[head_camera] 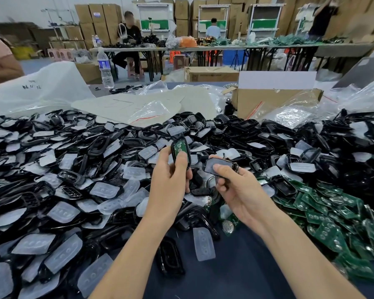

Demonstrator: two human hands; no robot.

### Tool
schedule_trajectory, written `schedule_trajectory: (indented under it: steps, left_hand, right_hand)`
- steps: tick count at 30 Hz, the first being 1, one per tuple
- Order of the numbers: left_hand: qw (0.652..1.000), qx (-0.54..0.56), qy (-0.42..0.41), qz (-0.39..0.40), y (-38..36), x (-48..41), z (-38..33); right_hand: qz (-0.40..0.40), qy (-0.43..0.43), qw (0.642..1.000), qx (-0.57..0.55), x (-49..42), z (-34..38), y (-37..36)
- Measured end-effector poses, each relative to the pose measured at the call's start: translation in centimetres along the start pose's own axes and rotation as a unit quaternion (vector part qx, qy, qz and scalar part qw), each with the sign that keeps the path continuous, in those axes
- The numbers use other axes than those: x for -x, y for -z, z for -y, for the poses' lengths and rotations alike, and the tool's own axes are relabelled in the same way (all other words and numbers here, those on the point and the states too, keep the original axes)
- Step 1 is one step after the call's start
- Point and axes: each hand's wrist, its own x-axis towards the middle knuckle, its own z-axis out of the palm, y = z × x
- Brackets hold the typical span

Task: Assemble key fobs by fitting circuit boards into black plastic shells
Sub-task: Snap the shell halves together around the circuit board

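Left hand up over the heap, fingers curled round a glossy black shell, thumb pressed on its face. The green circuit board sits inside the oval frame, the whole piece held upright. Right hand just beside it, gripping a second shell held flatter, a frosted, translucent pad filling its opening and the thumb lying across it. The two pieces are close, but not touching. Below them the bench shows a dark blue surface, and across its left and far side sprawls a heap of loose shells, shiny black rings mixed with milky button pads dimpled with small round bumps. Over on the right lies a pile of green boards, flat, overlapping, glinting with silvery round contacts. Further back are crinkled clear plastic bags, a brown cardboard box and a clear water bottle standing upright.
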Motion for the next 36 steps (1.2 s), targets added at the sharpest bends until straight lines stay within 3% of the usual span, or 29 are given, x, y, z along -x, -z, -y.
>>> schedule_trajectory:
  steps: [9,17,23,28,36]
  left_hand:
    - [0.998,-0.039,-0.041,0.002,-0.2,0.5,-0.7]
    - [1.000,-0.007,-0.010,0.005,0.0,0.5,-0.8]
    - [0.999,-0.009,0.008,0.048,-0.4,0.7,-0.9]
    - [0.987,-0.046,0.033,0.151,-0.5,0.9,-0.6]
    - [0.997,-0.063,-0.003,0.032,-0.7,0.8,0.1]
  right_hand:
    - [-0.031,0.034,0.999,-0.004,-0.3,0.1,0.2]
    - [-0.017,0.031,0.996,-0.082,-0.3,0.2,0.4]
    - [-0.011,0.063,0.997,-0.034,-0.3,-0.2,0.5]
    - [-0.017,0.098,0.995,0.009,-0.6,-0.1,1.1]
    - [0.066,0.107,0.987,0.097,0.0,-1.2,0.8]
